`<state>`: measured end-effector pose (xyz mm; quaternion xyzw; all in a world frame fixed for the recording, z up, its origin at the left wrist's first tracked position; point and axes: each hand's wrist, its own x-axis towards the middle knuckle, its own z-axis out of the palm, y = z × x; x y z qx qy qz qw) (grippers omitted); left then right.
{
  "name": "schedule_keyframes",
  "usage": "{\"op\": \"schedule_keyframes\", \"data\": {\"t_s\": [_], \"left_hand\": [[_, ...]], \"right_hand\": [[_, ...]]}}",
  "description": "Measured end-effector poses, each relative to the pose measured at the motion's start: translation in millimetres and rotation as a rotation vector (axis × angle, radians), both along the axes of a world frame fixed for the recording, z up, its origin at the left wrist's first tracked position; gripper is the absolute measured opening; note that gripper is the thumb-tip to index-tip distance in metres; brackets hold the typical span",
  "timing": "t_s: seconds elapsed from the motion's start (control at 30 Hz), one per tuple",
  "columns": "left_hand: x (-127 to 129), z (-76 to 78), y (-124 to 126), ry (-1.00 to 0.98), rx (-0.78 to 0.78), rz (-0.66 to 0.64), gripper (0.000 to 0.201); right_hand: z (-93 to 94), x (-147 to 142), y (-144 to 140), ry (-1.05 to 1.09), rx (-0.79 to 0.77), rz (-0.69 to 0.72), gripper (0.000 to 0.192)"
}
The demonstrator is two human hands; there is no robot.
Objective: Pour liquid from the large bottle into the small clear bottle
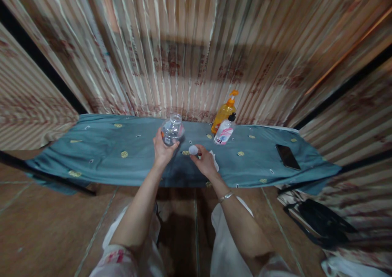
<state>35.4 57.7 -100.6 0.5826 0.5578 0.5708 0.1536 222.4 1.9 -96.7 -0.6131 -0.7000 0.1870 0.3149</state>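
My left hand is wrapped round the side of a clear, round-bodied bottle. Its wide neck is uncapped and points up, and a small label shows low on its side. Between the fingertips of my right hand is a small round white cap, held a little to the right of the bottle. A crumpled white tissue or cloth lies beside my right hand, partly hidden by it.
Behind to the right stand an orange pump bottle and a clear pump bottle with a black top. A black phone lies at the right of the blue-green tablecloth. On the floor at right sits a black bag.
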Motion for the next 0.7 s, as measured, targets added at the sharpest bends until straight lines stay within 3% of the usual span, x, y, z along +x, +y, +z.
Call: {"op": "schedule_keyframes", "data": {"t_s": [0.13,0.23,0.5,0.7], "left_hand": [[3.4,8.1,-24.2,0.175,0.0,-0.027,0.086],[7.4,8.8,-41.0,0.296,-0.005,-0.069,0.078],[17.8,2.5,-53.7,0.483,-0.015,-0.103,0.076],[20.1,0.3,-55.6,0.544,0.006,-0.129,0.074]], "right_hand": [[7.2,19.5,-4.2,0.273,0.03,-0.112,0.039],[12.1,29.8,-7.3,0.365,0.076,-0.136,0.037],[27.0,42.2,-21.3,0.269,0.136,-0.146,0.043],[42.0,58.5,-28.9,0.219,0.136,-0.051,0.046]]}}
